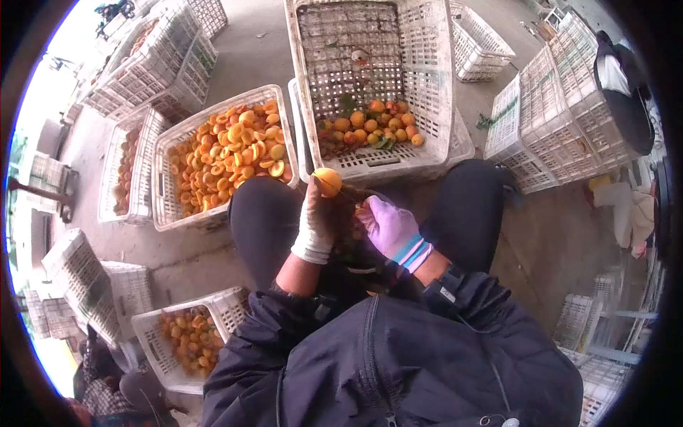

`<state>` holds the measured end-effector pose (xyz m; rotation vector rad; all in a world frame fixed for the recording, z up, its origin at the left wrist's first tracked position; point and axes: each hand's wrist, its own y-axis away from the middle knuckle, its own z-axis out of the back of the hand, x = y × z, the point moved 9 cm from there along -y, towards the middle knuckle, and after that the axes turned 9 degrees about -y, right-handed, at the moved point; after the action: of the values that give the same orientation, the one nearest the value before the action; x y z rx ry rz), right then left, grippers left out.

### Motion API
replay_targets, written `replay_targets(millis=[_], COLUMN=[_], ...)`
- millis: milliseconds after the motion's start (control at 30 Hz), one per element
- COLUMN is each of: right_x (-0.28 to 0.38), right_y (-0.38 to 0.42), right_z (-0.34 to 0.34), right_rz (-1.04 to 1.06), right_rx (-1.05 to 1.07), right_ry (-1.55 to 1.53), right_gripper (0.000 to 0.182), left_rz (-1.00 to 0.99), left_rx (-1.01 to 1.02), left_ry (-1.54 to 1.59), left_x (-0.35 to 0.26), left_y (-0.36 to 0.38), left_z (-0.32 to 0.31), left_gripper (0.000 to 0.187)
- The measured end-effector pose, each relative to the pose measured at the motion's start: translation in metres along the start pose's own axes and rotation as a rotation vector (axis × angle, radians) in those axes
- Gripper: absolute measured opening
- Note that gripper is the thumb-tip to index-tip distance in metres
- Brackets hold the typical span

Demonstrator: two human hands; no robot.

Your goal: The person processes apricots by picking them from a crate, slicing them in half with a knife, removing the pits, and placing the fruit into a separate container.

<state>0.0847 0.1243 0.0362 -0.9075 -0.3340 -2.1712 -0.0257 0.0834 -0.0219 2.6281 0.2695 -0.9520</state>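
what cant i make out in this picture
Head view: what the right hand holds, if anything; its curled grip hides it.
Head view: the underside of the orange fruit, covered by the left hand.
Head view: the rest of the person at lower left, cut off by the picture's edge.

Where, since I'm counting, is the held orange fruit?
Head view, just left of centre: the orange fruit is in the left hand, near the right hand.

- Left hand [316, 222], white-gloved, is pointing upward, fingers gripping.
- Right hand [393, 229], lilac-gloved, is pointing leftward, fingers bent.
- Both forearms [297, 276] are slanting inward.
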Motion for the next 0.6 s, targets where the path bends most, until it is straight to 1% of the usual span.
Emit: replay_targets(millis=[67,100,167,200,267,300,367,400,433,467,500,533,567,600], right_x=[-0.002,0.006,0.007,0.003,-0.011,-0.01,-0.012,-0.01,-0.013,-0.017,-0.02,-0.021,-0.024,-0.024], right_y=[0.003,0.0,0.006,0.009,0.016,0.02,0.028,0.032,0.033,0.034,0.036,0.038,0.041,0.041], right_z=[0.002,-0.001,0.004,0.005,-0.001,0.003,0.009,0.015,0.016,0.019,0.022,0.025,0.029,0.034], right_rz=[0.045,0.056,0.056,0.056,0.02,0.021,-0.034,-0.026,-0.022,-0.021,-0.024,-0.046,-0.045,-0.113], right_rx=[-0.021,-0.033,-0.028,-0.028,0.003,0.002,0.038,0.01,0.01,-0.005,-0.02,-0.013,-0.023,-0.008], right_ry=[0.007,-0.004,-0.052,-0.047,-0.046,-0.044,0.036,0.022,0.024,-0.034,-0.092,-0.097,-0.193,-0.159], right_gripper=[0.021,0.021,0.016,0.016,0.014,0.014,0.016,0.018,0.018,0.02,0.022,0.024,0.025,0.025], left_rz=[0.067,0.058,0.076,0.075,0.083,0.083,0.071,0.071,0.067,0.064,0.064,0.028,-0.012,0.151], left_rx=[0.08,0.083,0.005,0.009,-0.113,-0.111,0.036,0.035,-0.012,-0.06,-0.063,-0.091,-0.121,0.224], left_ry=[0.109,0.092,0.166,0.17,0.23,0.231,0.326,0.328,0.282,0.236,0.236,0.22,0.201,0.39], left_x=[-0.002,-0.013,-0.008,-0.006,-0.002,0.0,-0.001,-0.002,-0.002,-0.002,0.001,0.001,-0.001,0.006], left_y=[0.008,0.009,0.009,0.008,0.008,0.007,0.003,0.006,0.008,0.009,0.007,0.002,-0.001,0.005], left_z=[-0.024,-0.02,-0.017,-0.018,-0.005,-0.001,-0.003,-0.007,-0.009,-0.009,-0.006,0.002,0.01,-0.018], left_gripper=[0.072,0.072,0.071,0.071,0.069,0.069,0.07,0.07,0.071,0.071,0.071,0.072,0.072,0.07])
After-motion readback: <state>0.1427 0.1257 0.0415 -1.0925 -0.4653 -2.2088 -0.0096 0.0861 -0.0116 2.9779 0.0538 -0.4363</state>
